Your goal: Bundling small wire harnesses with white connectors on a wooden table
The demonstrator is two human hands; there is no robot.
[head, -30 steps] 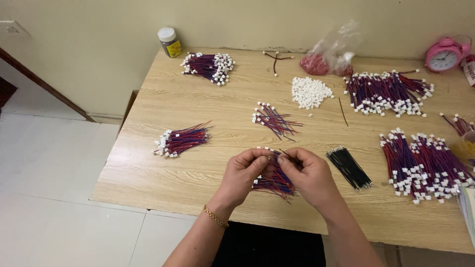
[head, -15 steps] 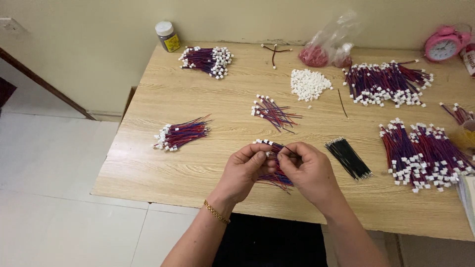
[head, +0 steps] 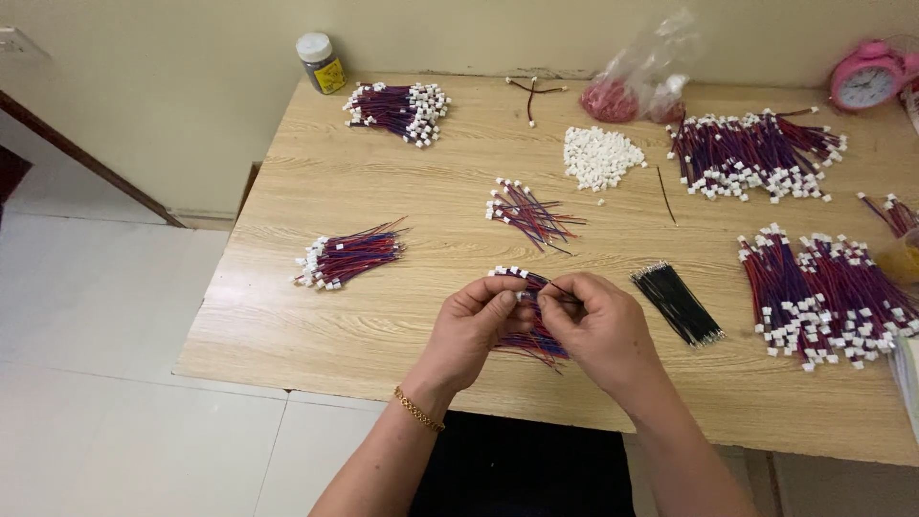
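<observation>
Head view: yellow-labelled jar (head: 321, 61), far-left corner

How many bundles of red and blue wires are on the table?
7: far left, left, centre, under the hands, far right, near right, one partly cut off at the right edge.

Bright even indoor light, soft faint shadows, sharp focus, no glare, slight wide-angle stretch at edges

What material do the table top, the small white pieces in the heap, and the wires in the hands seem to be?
Table: pale wood-grain surface, matte, probably laminate; the grain looks printed and even.
White pieces: likely moulded plastic, small opaque blocks of one shape.
Wires: thin red and blue strands, apparently plastic-coated; the metal inside does not show. The left hand and right hand hold them.
</observation>
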